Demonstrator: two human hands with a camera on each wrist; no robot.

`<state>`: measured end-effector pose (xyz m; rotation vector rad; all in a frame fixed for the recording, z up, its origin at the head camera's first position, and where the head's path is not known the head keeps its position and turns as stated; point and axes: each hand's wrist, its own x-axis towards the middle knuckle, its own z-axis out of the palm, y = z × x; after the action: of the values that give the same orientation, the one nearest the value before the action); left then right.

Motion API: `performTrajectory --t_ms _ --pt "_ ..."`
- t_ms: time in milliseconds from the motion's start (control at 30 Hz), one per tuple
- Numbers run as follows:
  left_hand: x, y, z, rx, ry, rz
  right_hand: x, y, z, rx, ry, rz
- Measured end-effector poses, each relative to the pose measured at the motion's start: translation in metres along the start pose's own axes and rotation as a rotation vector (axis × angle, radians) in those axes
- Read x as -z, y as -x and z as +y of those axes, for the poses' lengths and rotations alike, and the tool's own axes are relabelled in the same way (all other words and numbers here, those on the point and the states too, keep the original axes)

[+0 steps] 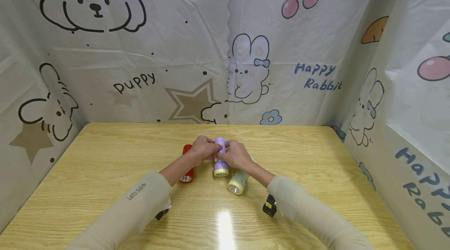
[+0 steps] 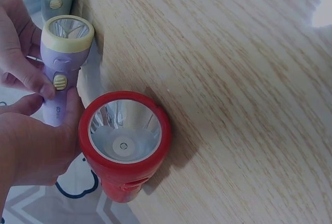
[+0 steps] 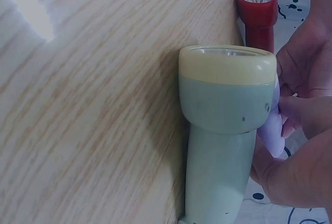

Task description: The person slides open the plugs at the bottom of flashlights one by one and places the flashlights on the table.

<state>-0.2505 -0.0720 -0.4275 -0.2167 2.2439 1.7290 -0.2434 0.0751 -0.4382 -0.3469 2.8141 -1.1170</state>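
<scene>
wood grain is shown across the table (image 1: 105, 156), whose light yellowish top is met at its far edge by a pale sheet (image 1: 197, 47). the sheet is creased and is printed with a dog's face, a brown star, cherries and a rabbit with a blue bow; the words "puppy" and "happy rabbit" can be read on it. the table is flanked at either side by similar printed cloth, the left panel (image 1: 21, 58) and the right panel (image 1: 415, 125). a bright streak of light (image 1: 226, 230) is reflected in the near part of the glossy top.

toward the middle of the table, nearer the far edge, a purple flashlight (image 1: 220, 167) is gripped by both hands, the left hand (image 1: 204, 147) at one side and the right hand (image 1: 235, 154) at the other, with a thumb laid close to its yellow switch (image 2: 60, 82). whether the table is touched by it cannot be told. its yellow-rimmed lens is pointed toward the person. it is flanked on the left by a red flashlight (image 2: 124, 146) and on the right by a green flashlight (image 3: 223, 110), which is set at a slant; both are rested on the table and are partly hidden by the arms in the head view. pale sleeves (image 1: 309, 207) are worn on both arms.
</scene>
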Motion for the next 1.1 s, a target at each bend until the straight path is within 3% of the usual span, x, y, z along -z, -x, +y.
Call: performTrajectory --t_ms 1100 --pt "-0.0002 -0.0023 -0.0043 -0.025 -0.057 -0.006 -0.0038 -0.005 0.0012 -0.016 -0.003 -0.013"
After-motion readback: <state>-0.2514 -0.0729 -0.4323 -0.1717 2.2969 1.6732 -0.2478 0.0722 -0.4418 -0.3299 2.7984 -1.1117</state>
